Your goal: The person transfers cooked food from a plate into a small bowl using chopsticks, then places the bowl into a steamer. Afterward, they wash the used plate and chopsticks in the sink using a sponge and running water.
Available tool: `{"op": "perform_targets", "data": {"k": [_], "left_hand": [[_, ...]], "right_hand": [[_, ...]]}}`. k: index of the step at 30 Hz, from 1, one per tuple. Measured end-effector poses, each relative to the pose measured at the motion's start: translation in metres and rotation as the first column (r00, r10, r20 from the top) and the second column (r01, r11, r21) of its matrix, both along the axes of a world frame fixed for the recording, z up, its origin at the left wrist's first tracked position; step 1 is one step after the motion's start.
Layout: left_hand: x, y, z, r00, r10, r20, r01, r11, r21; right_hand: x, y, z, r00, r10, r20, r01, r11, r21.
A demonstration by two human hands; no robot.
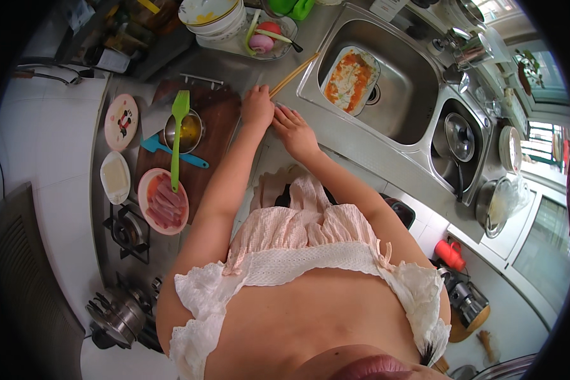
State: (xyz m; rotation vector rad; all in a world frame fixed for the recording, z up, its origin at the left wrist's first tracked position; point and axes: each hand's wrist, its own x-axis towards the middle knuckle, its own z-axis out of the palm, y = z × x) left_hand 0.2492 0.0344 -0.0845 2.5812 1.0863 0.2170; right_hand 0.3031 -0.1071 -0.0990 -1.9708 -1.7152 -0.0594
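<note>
My left hand (257, 108) is curled at the counter edge, right at the near ends of a pair of wooden chopsticks (294, 75). Whether its fingers grip them cannot be made out. The chopsticks' far ends reach the sink rim. Beside it my right hand (295, 135) lies flat on the counter edge, fingers stretched out, holding nothing visible. To the left, on a dark wooden cutting board (216, 128), stands a metal bowl (197, 135) of yellow liquid. A green silicone brush (176, 137) spans from this bowl to a pink bowl (142, 183) of raw meat strips (166, 202).
A blue-handled utensil (194, 160) lies by the metal bowl. Left stand a panda plate (128, 130), a white dish (115, 178) and a gas burner (128, 230). A sauce-stained plate (334, 85) sits in the steel sink (403, 102). Behind are stacked bowls (218, 28) and a tray (270, 56) holding an onion.
</note>
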Motion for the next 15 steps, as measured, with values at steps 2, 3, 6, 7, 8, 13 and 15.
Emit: {"op": "perform_targets", "data": {"k": [2,3,6,7,8,13,15], "left_hand": [[-0.003,0.009,-0.003,1.000,0.002,-0.030,-0.001,0.999,0.032],[-0.005,0.014,-0.002,0.999,0.003,-0.046,-0.001,0.999,0.048],[-0.009,0.020,0.001,0.996,-0.078,-0.033,0.075,0.994,-0.073],[-0.009,0.019,0.004,0.995,-0.101,-0.014,0.099,0.988,-0.121],[-0.010,0.016,0.008,0.994,-0.107,0.022,0.109,0.984,-0.144],[-0.016,0.001,0.042,0.982,-0.096,0.160,0.131,0.965,-0.229],[-0.016,-0.006,0.060,0.978,-0.080,0.194,0.130,0.957,-0.261]], "right_hand": [[0.003,0.011,-0.004,0.999,0.031,-0.014,-0.031,0.999,0.017],[0.004,0.015,-0.005,0.999,0.047,-0.021,-0.046,0.999,0.027],[0.005,0.018,-0.006,0.998,0.050,-0.028,-0.050,0.999,0.010],[0.005,0.020,-0.008,0.999,0.046,-0.012,-0.046,0.999,0.006],[0.005,0.021,-0.011,0.999,0.040,0.004,-0.040,0.999,0.001],[0.017,0.051,-0.012,0.994,-0.099,-0.052,0.097,0.995,-0.026],[0.032,0.072,-0.016,0.980,-0.195,-0.029,0.194,0.981,-0.019]]}}
